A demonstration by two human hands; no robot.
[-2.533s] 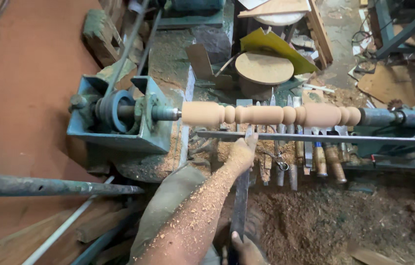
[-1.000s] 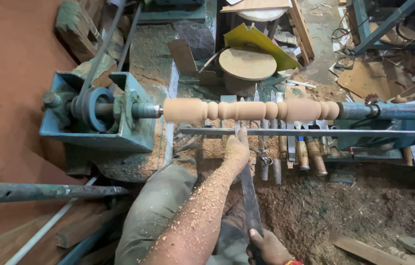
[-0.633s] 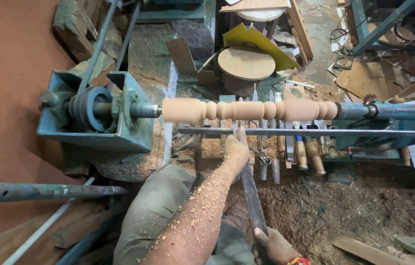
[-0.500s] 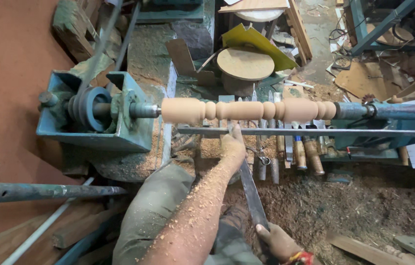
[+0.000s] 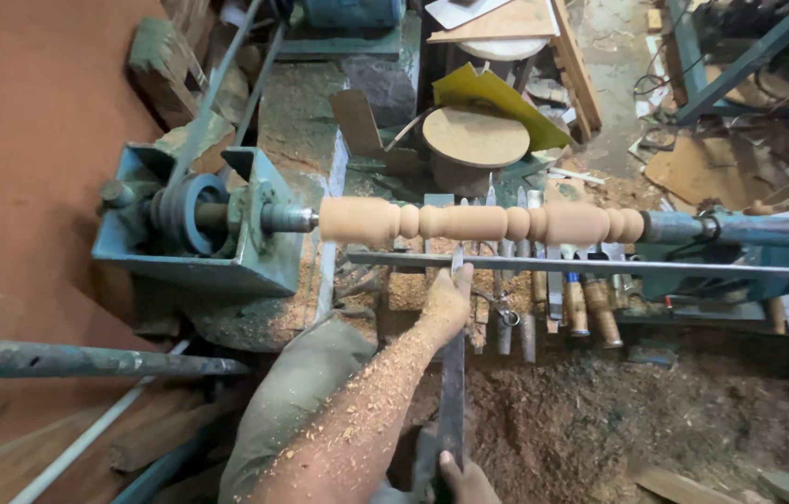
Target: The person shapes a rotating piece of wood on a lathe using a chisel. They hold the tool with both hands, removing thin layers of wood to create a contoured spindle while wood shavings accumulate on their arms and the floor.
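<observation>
- Two hands grip one long metal chisel (image 5: 453,373): the left hand (image 5: 446,303) is wrapped over the blade close to the tool rest bar (image 5: 600,267), and the right hand (image 5: 464,481), partly cut off at the bottom edge, clasps the handle end.
- Wood chips coat the left forearm (image 5: 348,429).
- Chisel tip lies across the bar, pointing at the turned wooden spindle (image 5: 478,222), which sits between the blue headstock (image 5: 217,233) on the left and the tailstock (image 5: 749,229) on the right.
- Spare chisels (image 5: 553,299) lie in a row under the bar, above a heap of sawdust (image 5: 600,420).
- Risk, as I judge it: the left hand sits just beside the spindle, so a catch could kick the blade or pull fingers into the gap.
</observation>
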